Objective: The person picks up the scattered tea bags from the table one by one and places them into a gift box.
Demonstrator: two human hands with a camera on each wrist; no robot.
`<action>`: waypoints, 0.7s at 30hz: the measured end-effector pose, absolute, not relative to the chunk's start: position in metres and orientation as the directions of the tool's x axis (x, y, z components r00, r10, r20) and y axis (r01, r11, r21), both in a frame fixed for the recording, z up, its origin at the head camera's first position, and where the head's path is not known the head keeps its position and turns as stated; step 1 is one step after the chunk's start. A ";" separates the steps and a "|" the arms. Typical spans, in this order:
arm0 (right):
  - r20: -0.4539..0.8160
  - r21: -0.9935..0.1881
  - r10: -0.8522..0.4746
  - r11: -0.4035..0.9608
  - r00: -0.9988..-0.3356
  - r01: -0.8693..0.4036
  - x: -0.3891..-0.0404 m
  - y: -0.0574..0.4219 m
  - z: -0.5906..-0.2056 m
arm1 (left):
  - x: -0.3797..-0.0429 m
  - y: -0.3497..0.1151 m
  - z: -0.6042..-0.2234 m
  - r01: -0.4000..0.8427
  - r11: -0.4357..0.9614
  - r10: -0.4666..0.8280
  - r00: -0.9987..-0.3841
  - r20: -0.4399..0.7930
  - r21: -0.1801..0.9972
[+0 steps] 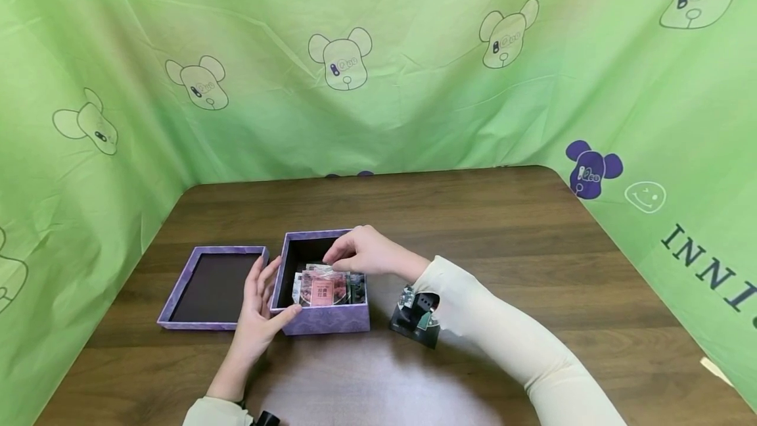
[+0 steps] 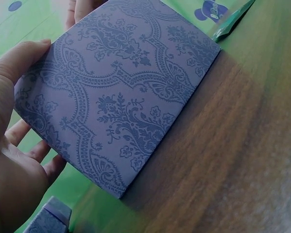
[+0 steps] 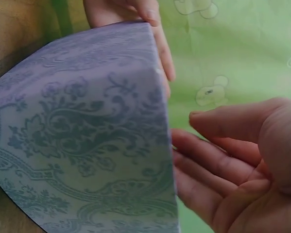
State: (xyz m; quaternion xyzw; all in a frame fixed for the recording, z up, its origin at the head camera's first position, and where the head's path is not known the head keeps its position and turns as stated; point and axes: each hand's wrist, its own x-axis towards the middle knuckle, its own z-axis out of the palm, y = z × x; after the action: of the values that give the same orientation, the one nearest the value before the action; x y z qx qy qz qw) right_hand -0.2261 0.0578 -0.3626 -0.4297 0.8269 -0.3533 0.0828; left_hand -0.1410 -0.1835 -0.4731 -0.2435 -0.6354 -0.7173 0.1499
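A purple patterned box (image 1: 326, 321) stands upright, uncovered, with its dark inside facing up. Several flat printed packets lie in its front part, a red one with a pink label (image 1: 322, 292) uppermost. My left hand (image 1: 258, 304) holds the box's front left corner, thumb at the front rim and fingers along the left wall; the left wrist view shows the thumb (image 2: 26, 58) on the rim. Over the right wall reaches my right hand (image 1: 369, 252), its fingertips just above the packets. In the right wrist view, thumb and fingers (image 3: 208, 155) are apart, fingertips partly hidden behind the wall.
The box's lid (image 1: 219, 288) lies inside up, left of the box on the wooden table (image 1: 473, 215). A dark packet with green on it (image 1: 416, 321) is on the table to the right, partly under the right forearm. A green printed curtain (image 1: 414, 110) surrounds the table.
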 end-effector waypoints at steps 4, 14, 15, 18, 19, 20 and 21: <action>0.205 -0.716 -0.752 0.321 -0.627 -0.619 -0.227 0.065 -0.359 | -0.141 -0.184 -0.473 0.523 -0.151 0.097 -0.837 0.539 0.839; 0.199 -0.792 -0.666 0.322 -0.719 -0.518 -0.226 0.099 -0.356 | -0.144 -0.184 -0.474 0.560 -0.160 0.105 -0.809 0.578 0.813; 0.197 -0.793 -0.657 0.329 -0.728 -0.512 -0.226 0.103 -0.359 | -0.144 -0.184 -0.475 0.558 -0.158 0.105 -0.811 0.576 0.815; 0.162 -0.811 -0.632 0.352 -0.758 -0.467 -0.224 0.115 -0.370 | -0.144 -0.184 -0.475 0.554 -0.152 0.102 -0.815 0.570 0.819; 0.149 -0.812 -0.625 0.365 -0.766 -0.455 -0.224 0.119 -0.374 | -0.144 -0.184 -0.475 0.553 -0.153 0.102 -0.816 0.570 0.819; 0.132 -0.813 -0.619 0.380 -0.774 -0.442 -0.223 0.123 -0.377 | -0.143 -0.184 -0.475 0.552 -0.153 0.101 -0.816 0.568 0.820; 0.111 -0.814 -0.614 0.395 -0.782 -0.426 -0.223 0.127 -0.382 | -0.143 -0.184 -0.474 0.551 -0.156 0.102 -0.816 0.568 0.820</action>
State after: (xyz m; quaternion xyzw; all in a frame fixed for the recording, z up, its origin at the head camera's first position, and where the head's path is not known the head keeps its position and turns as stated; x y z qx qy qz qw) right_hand -0.2229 0.1274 -0.3816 -0.3137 0.8287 -0.4517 0.1040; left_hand -0.1430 -0.1837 -0.4744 -0.2590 -0.6304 -0.7147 0.1571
